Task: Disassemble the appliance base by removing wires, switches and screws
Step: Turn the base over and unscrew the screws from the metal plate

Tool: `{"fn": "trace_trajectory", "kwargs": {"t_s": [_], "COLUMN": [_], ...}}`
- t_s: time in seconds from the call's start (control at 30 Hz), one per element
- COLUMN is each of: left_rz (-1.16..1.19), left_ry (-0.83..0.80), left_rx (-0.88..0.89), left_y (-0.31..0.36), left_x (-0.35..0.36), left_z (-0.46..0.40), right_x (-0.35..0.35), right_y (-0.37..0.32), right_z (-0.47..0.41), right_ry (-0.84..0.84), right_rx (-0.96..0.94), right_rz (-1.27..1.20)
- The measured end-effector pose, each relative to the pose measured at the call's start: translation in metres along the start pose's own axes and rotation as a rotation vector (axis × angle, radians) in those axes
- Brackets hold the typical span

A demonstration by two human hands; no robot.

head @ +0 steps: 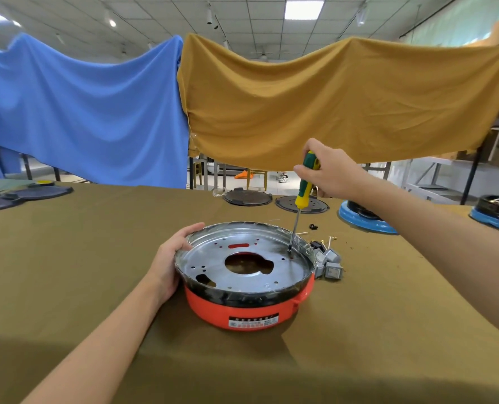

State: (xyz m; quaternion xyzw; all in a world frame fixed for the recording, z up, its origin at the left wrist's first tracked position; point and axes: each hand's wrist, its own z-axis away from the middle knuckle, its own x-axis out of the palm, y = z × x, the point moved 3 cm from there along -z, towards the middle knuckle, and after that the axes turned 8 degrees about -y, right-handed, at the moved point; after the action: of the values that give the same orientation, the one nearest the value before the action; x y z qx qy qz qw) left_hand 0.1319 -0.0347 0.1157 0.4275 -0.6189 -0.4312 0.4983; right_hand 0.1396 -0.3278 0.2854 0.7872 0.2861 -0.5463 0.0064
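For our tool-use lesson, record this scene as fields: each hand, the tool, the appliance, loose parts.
left hand: grips the rim of the orange appliance base
right hand: holds the screwdriver by its handle
tool: near upright, tip on the metal plate, right side
loose parts: grey switches on the table, right of the base

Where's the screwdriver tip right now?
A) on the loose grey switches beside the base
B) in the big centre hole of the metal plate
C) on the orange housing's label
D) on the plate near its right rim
D: the screwdriver, gripped by the right hand, has its tip down on the metal plate near the right rim.
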Motion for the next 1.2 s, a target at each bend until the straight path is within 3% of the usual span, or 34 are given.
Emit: {"fn": "trace_trajectory", "kwargs": {"t_s": [0.17,0.23,0.3,0.43,0.53,0.67,1.2], "left_rz": [0.002,-0.103,-0.413,-1.340,-1.631,-1.638,-1.628], "left_ry": [-0.040,-0.097,-0.161,-0.361,-0.524,-0.661,-0.630], "left_rx": [-0.018,-0.060,-0.098,-0.079,-0.063,-0.143,-0.170], "left_y": [0.000,0.006,0.023,0.059,0.049,0.012,-0.003], "left_x": [0.002,0.001,-0.002,0.027,0.079,0.125,0.124], "left_z": [0.000,0.002,-0.002,-0.017,-0.021,-0.023,-0.022], "right_x": [-0.016,-0.017,-0.015,-0.014,-0.013,-0.011,-0.025], "right_y": [-0.011,-0.019,-0.028,-0.045,-0.057,-0.066,-0.045], "right_z": [-0.014,-0.019,-0.024,-0.036,-0.043,-0.048,-0.041], "right_ry": [-0.113,-0.106,-0.114,-0.184,-0.251,-0.315,-0.597], "right_rx": [0.120,0.116,0.099,0.105,0.146,0.181,0.212], "right_rz": [0.384,0.555,0.656,0.686,0.719,0.825,0.475]}}
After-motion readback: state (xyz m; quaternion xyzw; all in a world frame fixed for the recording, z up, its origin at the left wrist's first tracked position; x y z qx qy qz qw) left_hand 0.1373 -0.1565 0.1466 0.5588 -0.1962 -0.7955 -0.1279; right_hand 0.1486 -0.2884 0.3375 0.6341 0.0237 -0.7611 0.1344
